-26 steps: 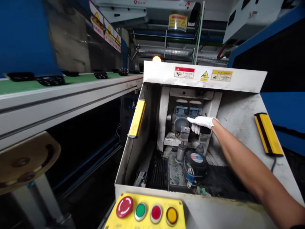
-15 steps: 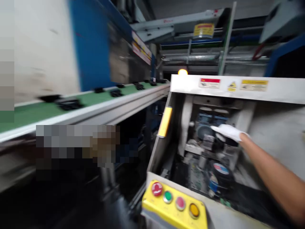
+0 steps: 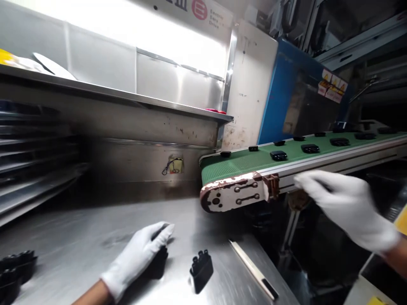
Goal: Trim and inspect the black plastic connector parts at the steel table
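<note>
My left hand [image 3: 140, 250] is covering 1 black part [image 3: 161, 259], can't tell its grip; right hand [image 3: 343, 203] is hovering half-curled, seemingly empty. Belt [image 3: 233, 168] is carrying more, so I'm guessing plenty's left.

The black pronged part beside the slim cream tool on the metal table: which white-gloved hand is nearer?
Left. The left hand is just left of the black pronged part, over the table; the right hand is farther off, up and right, near the green conveyor belt.
</note>
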### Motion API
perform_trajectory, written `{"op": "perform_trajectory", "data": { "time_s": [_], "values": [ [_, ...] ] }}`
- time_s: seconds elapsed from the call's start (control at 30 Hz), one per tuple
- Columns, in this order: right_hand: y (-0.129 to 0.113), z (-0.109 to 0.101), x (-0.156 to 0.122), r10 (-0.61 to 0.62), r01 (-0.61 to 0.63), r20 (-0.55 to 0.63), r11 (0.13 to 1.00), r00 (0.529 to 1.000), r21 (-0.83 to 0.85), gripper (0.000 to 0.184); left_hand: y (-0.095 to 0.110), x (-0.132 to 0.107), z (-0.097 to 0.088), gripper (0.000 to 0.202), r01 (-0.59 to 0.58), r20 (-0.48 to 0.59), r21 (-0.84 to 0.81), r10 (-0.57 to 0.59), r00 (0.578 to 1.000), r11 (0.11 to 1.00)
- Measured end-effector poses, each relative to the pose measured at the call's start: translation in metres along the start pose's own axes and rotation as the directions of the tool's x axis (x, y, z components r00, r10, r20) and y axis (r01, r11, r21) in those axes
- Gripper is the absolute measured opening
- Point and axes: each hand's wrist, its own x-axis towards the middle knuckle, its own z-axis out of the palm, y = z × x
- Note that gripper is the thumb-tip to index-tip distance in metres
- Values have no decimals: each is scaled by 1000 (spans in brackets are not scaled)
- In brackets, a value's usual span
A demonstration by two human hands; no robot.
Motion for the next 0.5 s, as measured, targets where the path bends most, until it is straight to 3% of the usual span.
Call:
{"op": "perform_trajectory", "data": {
  "time_s": [0.03,0.1,0.23,0.33,0.5],
  "values": [
    [-18,22,24,-85,103,167,990,982,-98,30,1,0,1,42,-3,-1,0,3,1000,1000],
    [-48,70,76,-136,203,381,969,914,-142,28,0,0,2,40,-4,-21,-1,4,1000,1000],
    [-81,161,157,-91,364,728,903,680,-228,16,-6,1,1,41,5,-19,-75,-6,1000,997],
    [-89,206,187,28,419,822,850,569,-319,21,-10,1,0,42,18,-13,-127,-20,1000,992],
    [-74,250,199,131,421,833,814,538,-400,22,-15,-1,2,45,46,-40,-162,-53,998,986]
  ]
}}
